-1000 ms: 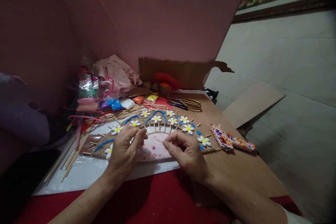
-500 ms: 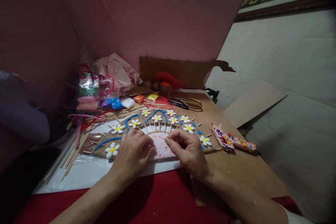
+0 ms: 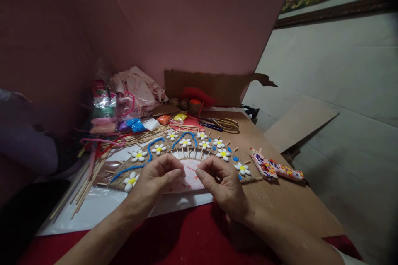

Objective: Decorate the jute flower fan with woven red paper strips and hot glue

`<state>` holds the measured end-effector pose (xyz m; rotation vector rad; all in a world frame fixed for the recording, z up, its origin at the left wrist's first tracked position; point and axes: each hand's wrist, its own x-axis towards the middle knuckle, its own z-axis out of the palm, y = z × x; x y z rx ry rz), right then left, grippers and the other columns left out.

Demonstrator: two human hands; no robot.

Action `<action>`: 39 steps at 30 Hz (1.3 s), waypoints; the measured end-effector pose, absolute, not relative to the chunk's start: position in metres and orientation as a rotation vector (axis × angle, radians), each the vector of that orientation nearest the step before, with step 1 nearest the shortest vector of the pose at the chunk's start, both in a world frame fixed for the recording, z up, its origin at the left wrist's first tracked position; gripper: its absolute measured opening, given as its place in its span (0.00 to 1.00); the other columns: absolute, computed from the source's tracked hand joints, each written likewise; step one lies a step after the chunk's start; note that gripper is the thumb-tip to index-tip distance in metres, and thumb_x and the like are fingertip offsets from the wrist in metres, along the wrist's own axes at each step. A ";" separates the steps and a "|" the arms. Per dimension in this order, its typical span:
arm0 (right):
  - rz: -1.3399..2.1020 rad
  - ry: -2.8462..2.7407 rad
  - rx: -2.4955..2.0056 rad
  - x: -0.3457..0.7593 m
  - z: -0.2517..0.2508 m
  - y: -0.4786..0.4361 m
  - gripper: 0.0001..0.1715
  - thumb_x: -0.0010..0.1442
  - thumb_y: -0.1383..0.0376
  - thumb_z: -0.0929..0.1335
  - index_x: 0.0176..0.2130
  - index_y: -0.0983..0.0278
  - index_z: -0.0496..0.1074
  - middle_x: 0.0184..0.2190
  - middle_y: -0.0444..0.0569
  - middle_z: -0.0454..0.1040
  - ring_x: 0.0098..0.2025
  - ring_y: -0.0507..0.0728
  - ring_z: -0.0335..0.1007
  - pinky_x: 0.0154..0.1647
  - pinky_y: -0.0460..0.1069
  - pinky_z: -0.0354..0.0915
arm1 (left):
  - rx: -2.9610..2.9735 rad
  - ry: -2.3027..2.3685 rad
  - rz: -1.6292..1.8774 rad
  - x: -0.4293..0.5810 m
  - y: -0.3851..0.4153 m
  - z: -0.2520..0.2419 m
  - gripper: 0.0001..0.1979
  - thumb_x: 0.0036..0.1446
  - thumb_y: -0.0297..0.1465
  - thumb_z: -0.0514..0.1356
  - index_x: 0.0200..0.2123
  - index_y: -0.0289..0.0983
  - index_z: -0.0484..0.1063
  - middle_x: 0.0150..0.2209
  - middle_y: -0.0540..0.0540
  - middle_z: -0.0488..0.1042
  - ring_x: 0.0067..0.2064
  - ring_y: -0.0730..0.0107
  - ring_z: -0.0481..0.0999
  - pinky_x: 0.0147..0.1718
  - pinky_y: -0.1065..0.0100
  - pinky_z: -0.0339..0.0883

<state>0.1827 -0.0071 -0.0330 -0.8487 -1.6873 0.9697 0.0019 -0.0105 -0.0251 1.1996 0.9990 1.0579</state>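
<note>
A fan-shaped craft piece (image 3: 186,145) of jute and thin sticks lies on the table, dotted with white-and-yellow flowers and blue strands around a pale pink centre (image 3: 190,165). My left hand (image 3: 155,182) hovers over its lower left with fingers curled and thumb meeting forefinger. My right hand (image 3: 222,186) sits over the lower right, fingers pinched together. A thin red strand (image 3: 190,168) runs between the two pinches above the pink centre.
Bags of coloured clay (image 3: 139,124) and a pink cloth bundle (image 3: 137,89) stand at the back left. Scissors and pliers (image 3: 219,123) lie behind the fan, before a cardboard sheet (image 3: 211,87). A patterned glue gun (image 3: 273,167) lies to the right. Loose sticks (image 3: 90,178) spread left.
My left hand moved right off the fan's left rim and lifted to meet my right hand over the pink centre. The right hand stayed nearly in place.
</note>
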 end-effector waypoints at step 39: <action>0.740 -1.782 -0.540 0.182 -0.025 -0.015 0.04 0.57 0.71 0.65 0.31 0.62 0.67 0.40 0.50 0.74 0.38 0.54 0.70 0.31 0.47 0.65 | 0.826 0.734 1.028 0.008 -0.011 -0.022 0.04 0.48 0.27 0.65 0.30 0.35 0.74 0.27 0.48 0.75 0.30 0.72 0.75 0.35 0.67 0.69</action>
